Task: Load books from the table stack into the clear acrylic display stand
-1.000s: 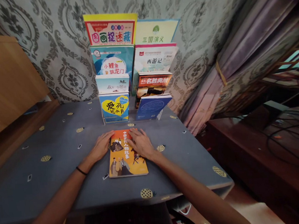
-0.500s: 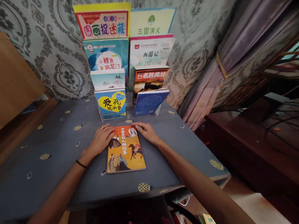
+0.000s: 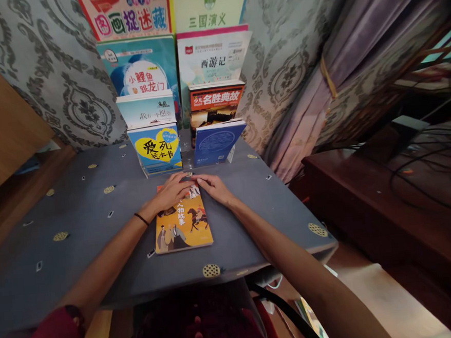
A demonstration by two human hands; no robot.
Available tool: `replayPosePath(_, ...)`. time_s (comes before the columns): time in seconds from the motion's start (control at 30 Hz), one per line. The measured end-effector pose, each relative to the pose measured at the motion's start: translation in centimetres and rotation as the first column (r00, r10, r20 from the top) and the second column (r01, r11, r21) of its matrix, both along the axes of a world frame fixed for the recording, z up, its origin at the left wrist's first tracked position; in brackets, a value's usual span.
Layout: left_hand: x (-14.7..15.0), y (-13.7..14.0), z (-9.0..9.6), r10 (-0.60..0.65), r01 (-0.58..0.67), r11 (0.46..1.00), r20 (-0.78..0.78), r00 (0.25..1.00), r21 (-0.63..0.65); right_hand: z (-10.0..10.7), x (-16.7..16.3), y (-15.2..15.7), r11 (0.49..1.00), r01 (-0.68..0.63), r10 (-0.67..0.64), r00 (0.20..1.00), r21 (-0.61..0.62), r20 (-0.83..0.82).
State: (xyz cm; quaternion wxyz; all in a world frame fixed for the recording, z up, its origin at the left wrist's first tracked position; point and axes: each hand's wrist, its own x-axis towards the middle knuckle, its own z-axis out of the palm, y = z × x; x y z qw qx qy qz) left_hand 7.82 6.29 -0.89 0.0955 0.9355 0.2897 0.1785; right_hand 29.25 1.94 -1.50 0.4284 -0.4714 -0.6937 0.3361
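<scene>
An orange paperback book (image 3: 183, 226) with a horse and robed figures on its cover lies flat near the table's front. My left hand (image 3: 173, 190) rests across its upper part, fingers stretched toward the right, hiding some of the title. At the book's upper right corner is my right hand (image 3: 214, 187), its fingers extended and pointing left. The fingertips of both hands come close together at the top edge; whether they touch cannot be made out. A dark band circles my left wrist.
Behind the book, a clear stand (image 3: 188, 158) holds several books in two columns, including a blue-and-yellow book (image 3: 157, 150) and a dark blue book (image 3: 216, 145). A grey cloth (image 3: 78, 215) covers the table. Right are a purple curtain (image 3: 302, 107) and a dark red cabinet (image 3: 350, 191) with cables.
My left hand has slid right from the book's left edge onto its upper cover. My right hand stays by the upper right corner. The camera view has shifted nearer the stand.
</scene>
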Motion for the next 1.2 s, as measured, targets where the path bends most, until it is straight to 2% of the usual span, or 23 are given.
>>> replayPosePath(0.13, 0.0, 0.0, -0.1, -0.005, 0.006, 1.000, -0.019, 1.000, 0.031, -0.1, 0.2, 0.1, 0.999, -0.023, 0.023, 1.000, 0.026, -0.004)
replayPosePath(0.33, 0.7, -1.5, 1.4, 0.011, 0.000, 0.993, -0.092, 0.996, 0.116, -0.7, 0.3, 0.4, 0.997, -0.032, 0.035, 0.999, 0.072, -0.032)
replayPosePath(0.57, 0.5, -2.0, 1.7, -0.030, 0.031, 0.999, -0.075, 0.997, 0.011, -0.7, 0.2, 0.3, 0.993, -0.056, 0.060, 0.998, 0.100, -0.029)
replayPosePath(0.77, 0.6, -2.8, 1.8, 0.029, -0.014, 0.993, -0.131, 0.991, 0.115, -0.6, 0.3, 0.3, 0.994, -0.050, 0.051, 0.999, 0.100, -0.008)
replayPosePath(0.97, 0.1, -3.3, 1.7, -0.014, 0.018, 0.999, -0.095, 0.995, 0.036, -0.6, 0.2, 0.2, 0.993, -0.065, 0.067, 0.998, 0.098, -0.012)
replayPosePath(1.1, -0.1, -4.1, 1.9, 0.032, -0.022, 0.997, -0.126, 0.991, 0.077, -0.7, 0.2, 0.2, 0.995, -0.046, 0.047, 0.999, 0.083, -0.015)
replayPosePath(1.2, 0.0, -4.4, 2.0, 0.016, -0.006, 0.997, -0.115, 0.993, 0.083, -0.7, 0.2, 0.1, 0.995, -0.040, 0.042, 0.999, 0.090, -0.014)
